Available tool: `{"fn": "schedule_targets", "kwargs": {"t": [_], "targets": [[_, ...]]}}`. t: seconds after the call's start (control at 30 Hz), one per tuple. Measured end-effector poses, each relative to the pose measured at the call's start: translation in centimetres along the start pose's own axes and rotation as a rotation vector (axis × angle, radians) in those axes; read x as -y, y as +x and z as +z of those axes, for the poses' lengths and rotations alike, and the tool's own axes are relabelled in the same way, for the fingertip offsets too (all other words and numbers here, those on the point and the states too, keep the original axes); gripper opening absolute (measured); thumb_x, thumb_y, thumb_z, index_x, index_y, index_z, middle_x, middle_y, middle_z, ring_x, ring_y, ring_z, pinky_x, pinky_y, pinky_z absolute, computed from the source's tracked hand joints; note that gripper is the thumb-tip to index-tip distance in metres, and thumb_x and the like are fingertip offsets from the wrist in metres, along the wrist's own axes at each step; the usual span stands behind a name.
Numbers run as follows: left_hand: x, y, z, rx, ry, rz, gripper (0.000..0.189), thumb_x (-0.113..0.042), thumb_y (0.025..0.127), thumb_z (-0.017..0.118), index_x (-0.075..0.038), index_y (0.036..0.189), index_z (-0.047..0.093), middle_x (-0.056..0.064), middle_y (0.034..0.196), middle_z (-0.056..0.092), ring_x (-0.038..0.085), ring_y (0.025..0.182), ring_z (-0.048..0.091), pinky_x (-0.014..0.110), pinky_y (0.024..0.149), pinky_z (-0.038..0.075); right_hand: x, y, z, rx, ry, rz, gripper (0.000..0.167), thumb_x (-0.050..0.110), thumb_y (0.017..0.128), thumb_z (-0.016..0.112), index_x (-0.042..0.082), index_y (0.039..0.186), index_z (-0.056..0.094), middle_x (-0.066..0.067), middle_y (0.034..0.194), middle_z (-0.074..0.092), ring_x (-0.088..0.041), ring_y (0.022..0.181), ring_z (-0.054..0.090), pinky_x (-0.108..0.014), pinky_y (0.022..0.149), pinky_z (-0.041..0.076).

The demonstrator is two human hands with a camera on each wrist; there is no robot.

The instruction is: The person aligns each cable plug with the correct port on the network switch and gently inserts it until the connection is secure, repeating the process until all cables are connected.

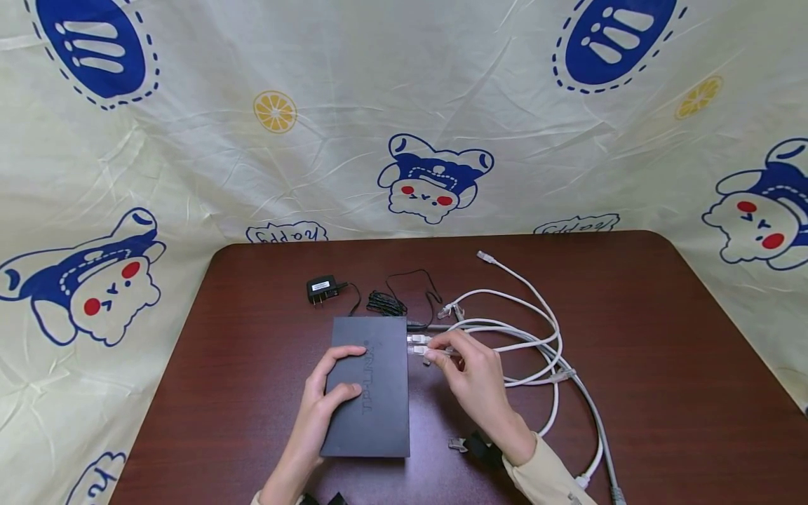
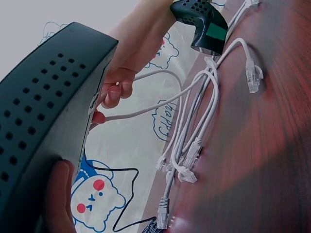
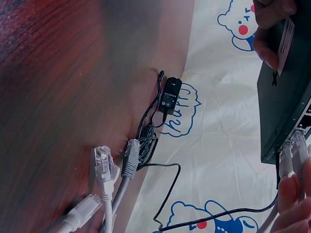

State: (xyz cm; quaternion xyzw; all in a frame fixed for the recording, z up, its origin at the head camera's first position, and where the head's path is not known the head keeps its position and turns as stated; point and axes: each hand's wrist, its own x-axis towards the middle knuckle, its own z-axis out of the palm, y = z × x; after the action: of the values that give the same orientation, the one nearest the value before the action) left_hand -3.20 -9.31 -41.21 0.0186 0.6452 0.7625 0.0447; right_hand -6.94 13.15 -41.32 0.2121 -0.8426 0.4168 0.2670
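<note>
My left hand (image 1: 325, 393) grips a dark grey TP-LINK network switch (image 1: 379, 421) from its left side, thumb and a finger on the top face, other fingertips (image 3: 268, 53) underneath. Held up off the table, the switch has its port side facing right. My right hand (image 1: 473, 372) pinches a white network cable (image 2: 131, 115) just behind its clear plug (image 1: 418, 350), which is at a port. Beside that one, a second clear plug (image 1: 418, 339) sits at the same row of ports. A thin black power cord (image 3: 233, 211) runs up to the switch.
A black power adapter (image 1: 322, 289) and a coiled cord (image 1: 386, 304) lie behind the switch. Several white and grey cables (image 1: 555, 351) loop across the right of the brown table (image 1: 663, 393), with loose plugs (image 1: 487, 257) at their ends. A patterned cloth (image 1: 341, 175) hangs behind.
</note>
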Motion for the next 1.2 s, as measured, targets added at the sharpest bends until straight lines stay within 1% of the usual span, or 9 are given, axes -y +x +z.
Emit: {"fn": "schedule_targets", "kwargs": {"t": [0.1,0.23,0.3,0.43,0.57,0.7,0.83,1.0,1.2], "targets": [[0.02,0.01,-0.05,-0.006,0.006,0.001,0.045,0.001,0.078,0.057,-0.012,0.12,0.06,0.01,0.126,0.05,0.034,0.107,0.045,0.045,0.085,0.039,0.01,0.0,0.01,0.026,0.045,-0.011,0.023,0.002,0.073,0.079,0.013,0.088,0.067,0.007,0.08,0.059,-0.001,0.055,0.043,-0.016,0.049,0.036],[-0.05,-0.01,-0.1,-0.01,0.011,-0.005,0.045,0.001,0.078,0.057,-0.012,0.12,0.06,0.01,0.126,0.05,0.034,0.106,0.046,0.045,0.084,0.039,0.1,0.1,-0.02,0.056,0.112,-0.03,0.025,-0.005,0.073,0.077,0.01,0.091,0.067,0.003,0.088,0.059,-0.004,0.06,0.047,-0.018,0.05,0.039],[-0.13,-0.02,-0.09,-0.008,0.012,-0.013,0.045,0.001,0.078,0.057,-0.013,0.121,0.06,0.011,0.125,0.05,0.034,0.106,0.046,0.045,0.083,0.04,0.15,0.12,0.02,0.052,0.131,-0.032,0.026,-0.008,0.073,0.076,0.009,0.091,0.068,0.002,0.089,0.059,-0.006,0.063,0.05,-0.02,0.05,0.041],[-0.3,-0.07,-0.02,-0.005,0.014,-0.026,0.044,0.0,0.079,0.057,-0.013,0.121,0.06,0.011,0.124,0.051,0.032,0.105,0.047,0.043,0.083,0.041,0.3,0.07,0.2,0.039,0.164,-0.009,0.027,-0.012,0.072,0.074,0.007,0.089,0.068,0.001,0.089,0.059,-0.01,0.072,0.057,-0.023,0.051,0.046],[-0.29,-0.07,0.0,-0.008,0.014,-0.035,0.044,0.0,0.079,0.057,-0.015,0.121,0.061,0.01,0.123,0.051,0.031,0.104,0.047,0.042,0.083,0.042,0.5,0.06,0.31,0.038,0.169,0.014,0.026,-0.014,0.071,0.074,0.006,0.088,0.069,0.002,0.089,0.06,-0.011,0.077,0.06,-0.023,0.054,0.048],[-0.31,-0.08,0.04,-0.011,0.033,-0.043,0.044,-0.001,0.08,0.057,-0.017,0.121,0.061,0.008,0.123,0.052,0.031,0.105,0.047,0.043,0.084,0.042,0.49,0.03,0.39,0.013,0.146,0.001,0.023,-0.011,0.072,0.075,0.005,0.088,0.07,0.002,0.086,0.061,-0.011,0.074,0.06,-0.02,0.055,0.048],[-0.36,-0.09,0.08,-0.015,0.058,-0.033,0.044,0.0,0.079,0.057,-0.017,0.119,0.062,0.006,0.126,0.052,0.03,0.107,0.046,0.043,0.087,0.038,0.39,-0.19,0.52,-0.027,0.135,-0.013,0.021,-0.008,0.072,0.076,0.006,0.087,0.072,0.0,0.082,0.062,-0.01,0.068,0.056,-0.016,0.055,0.043],[-0.12,-0.17,0.18,-0.018,0.075,-0.025,0.044,0.0,0.077,0.058,-0.018,0.117,0.063,0.003,0.128,0.052,0.029,0.109,0.046,0.044,0.089,0.036,0.07,-0.46,0.75,-0.066,0.182,-0.044,0.023,-0.012,0.069,0.076,0.005,0.085,0.072,-0.002,0.078,0.062,-0.012,0.064,0.057,-0.015,0.056,0.043],[0.2,-0.23,0.37,-0.025,0.09,-0.035,0.045,-0.001,0.077,0.058,-0.021,0.116,0.063,0.001,0.13,0.052,0.027,0.111,0.047,0.045,0.091,0.034,-0.16,-0.61,0.89,-0.073,0.204,-0.049,0.022,-0.013,0.069,0.076,0.004,0.083,0.071,-0.003,0.077,0.061,-0.013,0.065,0.061,-0.014,0.06,0.045]]}}
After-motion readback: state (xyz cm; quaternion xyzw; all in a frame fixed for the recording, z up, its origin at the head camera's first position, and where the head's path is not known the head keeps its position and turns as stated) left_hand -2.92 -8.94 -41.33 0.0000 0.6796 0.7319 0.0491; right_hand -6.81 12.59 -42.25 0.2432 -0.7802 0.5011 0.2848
